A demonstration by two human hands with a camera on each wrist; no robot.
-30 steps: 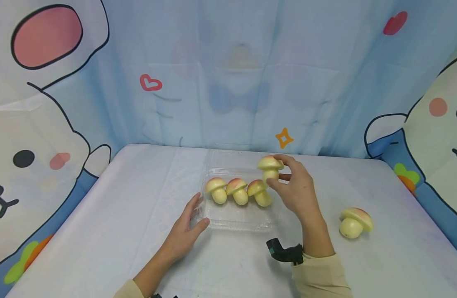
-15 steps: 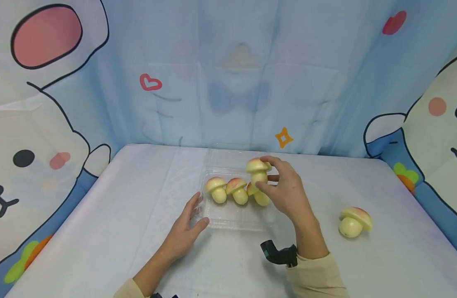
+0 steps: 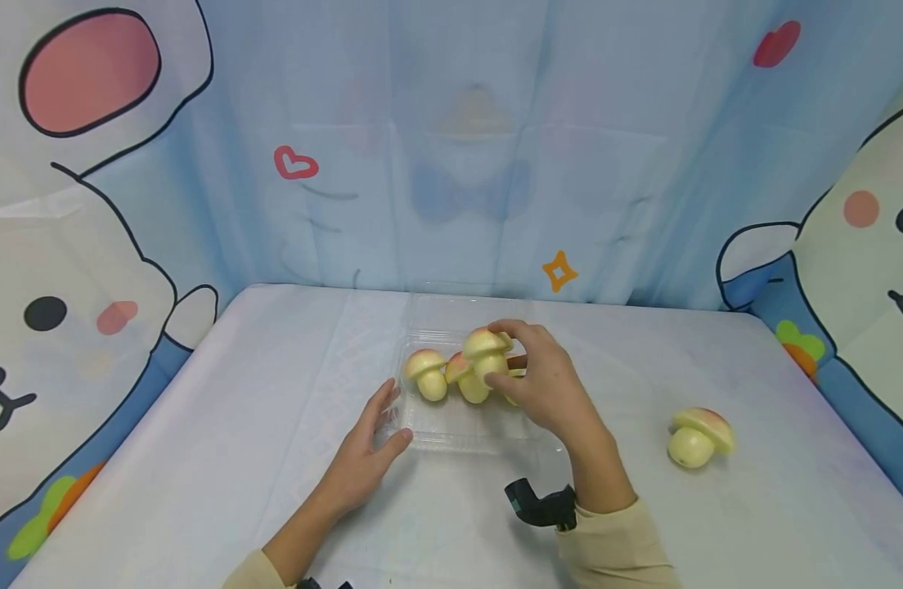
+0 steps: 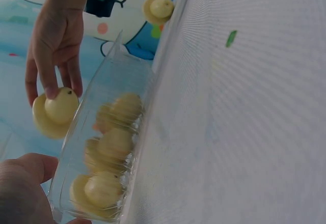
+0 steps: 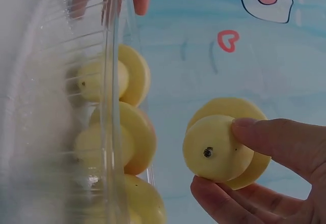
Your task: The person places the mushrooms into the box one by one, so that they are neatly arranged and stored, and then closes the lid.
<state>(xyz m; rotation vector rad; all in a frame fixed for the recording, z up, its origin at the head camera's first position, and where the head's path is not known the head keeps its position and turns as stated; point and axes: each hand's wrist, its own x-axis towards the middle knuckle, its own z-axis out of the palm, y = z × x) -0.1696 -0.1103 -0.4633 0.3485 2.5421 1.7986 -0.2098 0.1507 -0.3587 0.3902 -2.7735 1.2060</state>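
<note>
My right hand [image 3: 543, 380] pinches a yellow toy mushroom [image 3: 487, 353] with a reddish cap between thumb and fingers, held above a clear plastic box [image 3: 451, 433]. The right wrist view shows the dark dot on the base of the held mushroom [image 5: 214, 150]. Three similar mushrooms lie in a row in the box: a left one [image 3: 427, 375], a middle one [image 3: 469, 380], and a right one mostly hidden behind the held mushroom and hand. My left hand [image 3: 359, 458] rests at the box's left front corner, fingers along the side and thumb at the front edge.
Another mushroom [image 3: 698, 438] lies on its side on the white tablecloth [image 3: 223, 458], right of the box. The box's transparent lid [image 3: 466, 309] is folded back behind it. A light blue printed curtain [image 3: 437, 147] stands at the table's far edge.
My right hand has carried its mushroom leftward and slightly lower, from the box's right side to over the middle and right mushrooms. The left hand stays at the box corner.
</note>
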